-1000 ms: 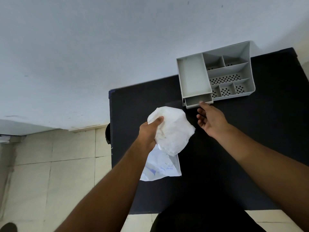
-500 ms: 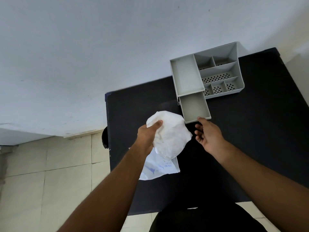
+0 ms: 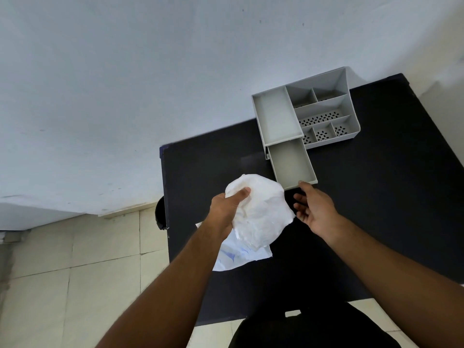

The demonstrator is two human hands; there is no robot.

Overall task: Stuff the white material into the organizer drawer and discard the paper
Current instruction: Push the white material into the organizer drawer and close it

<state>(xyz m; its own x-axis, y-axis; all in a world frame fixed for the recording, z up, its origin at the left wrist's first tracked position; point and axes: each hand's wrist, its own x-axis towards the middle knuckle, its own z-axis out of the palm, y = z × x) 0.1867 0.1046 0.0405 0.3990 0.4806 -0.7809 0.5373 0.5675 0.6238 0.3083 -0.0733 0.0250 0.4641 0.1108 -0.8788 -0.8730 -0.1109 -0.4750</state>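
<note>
My left hand [image 3: 226, 209] grips a crumpled bundle of white material [image 3: 261, 212] above the black table [image 3: 376, 209]. Under the bundle lies a sheet of paper [image 3: 238, 259] with faint blue print, at the table's left edge. A grey organizer [image 3: 324, 114] stands at the far side against the wall. Its drawer [image 3: 291, 164] is pulled out toward me and holds nothing. My right hand [image 3: 313, 207] hovers with fingers apart just in front of the drawer's front edge, right of the bundle.
The organizer has several compartments, some with perforated floors. A white wall [image 3: 150, 84] rises behind the table. Beige floor tiles [image 3: 75, 259] lie to the left. A dark round object [image 3: 160, 214] sits at the table's left edge.
The drawer has slid out of the organizer toward me, drawn by my right hand. The right hand is now off the drawer front with fingers spread. My left hand still holds the bundle.
</note>
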